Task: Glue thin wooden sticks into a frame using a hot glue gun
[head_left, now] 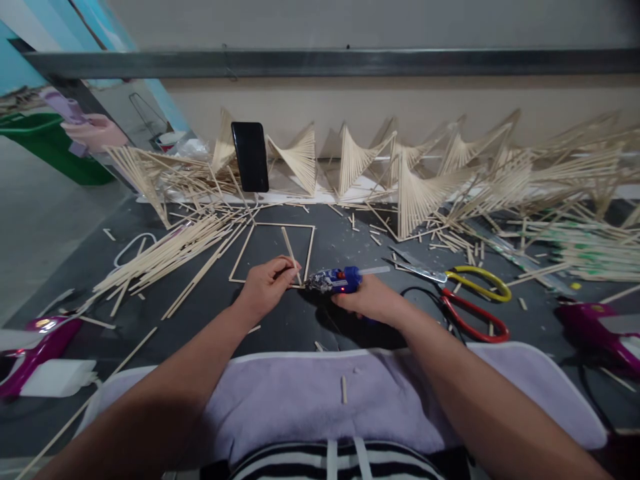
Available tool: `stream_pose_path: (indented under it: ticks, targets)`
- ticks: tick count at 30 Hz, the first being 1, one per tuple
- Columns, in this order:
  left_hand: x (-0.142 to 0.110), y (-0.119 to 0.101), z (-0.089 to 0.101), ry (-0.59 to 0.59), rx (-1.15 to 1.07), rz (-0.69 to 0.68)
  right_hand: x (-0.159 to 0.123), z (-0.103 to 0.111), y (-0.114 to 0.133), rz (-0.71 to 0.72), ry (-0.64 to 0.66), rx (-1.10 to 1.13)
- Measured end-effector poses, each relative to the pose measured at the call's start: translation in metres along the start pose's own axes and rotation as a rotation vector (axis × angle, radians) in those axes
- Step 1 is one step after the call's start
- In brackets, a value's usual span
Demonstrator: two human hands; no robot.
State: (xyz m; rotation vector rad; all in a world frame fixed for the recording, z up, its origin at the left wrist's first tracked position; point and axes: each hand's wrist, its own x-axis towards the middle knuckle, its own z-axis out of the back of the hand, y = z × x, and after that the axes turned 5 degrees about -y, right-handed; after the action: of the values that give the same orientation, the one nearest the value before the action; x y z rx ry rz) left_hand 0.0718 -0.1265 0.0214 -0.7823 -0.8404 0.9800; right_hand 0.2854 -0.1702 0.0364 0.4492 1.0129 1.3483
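My left hand (267,285) pinches a thin wooden stick (291,249) that leans over the near side of a square stick frame (241,253) lying flat on the dark floor. My right hand (367,301) is wrapped round a blue glue gun (336,279). Its nozzle points left and sits at the lower end of the stick, right by my left fingertips. A small red light glows on the gun's body.
A pile of loose sticks (165,253) lies left of the frame. Finished twisted stick shapes (425,180) line the wall, with a black phone (249,157) propped among them. Scissors (463,293) lie to the right. Magenta tools (35,350) (597,330) sit at both sides. A lilac cloth (320,393) covers my lap.
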Motion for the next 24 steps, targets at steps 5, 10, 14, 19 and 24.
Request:
stream_pose_path:
  ticks: [5, 10, 14, 19, 24]
  targets:
    - [0.0, -0.002, 0.0, 0.013, -0.007, 0.018, -0.002, 0.005, -0.001, -0.02, 0.012, 0.081]
    - [-0.001, 0.0, -0.001, 0.001, -0.056, 0.031, -0.003, 0.006, 0.0, 0.024, 0.012, -0.01]
    - [-0.001, 0.001, -0.001, 0.001, -0.051, 0.029, -0.002, 0.003, -0.001, 0.036, 0.034, -0.016]
    - [0.0, 0.001, -0.001, 0.005, -0.071, 0.045, -0.003, -0.003, 0.003, 0.056, 0.031, -0.023]
    - [0.0, 0.0, -0.001, -0.002, -0.088, 0.057, -0.001, 0.009, -0.002, 0.006, 0.075, 0.046]
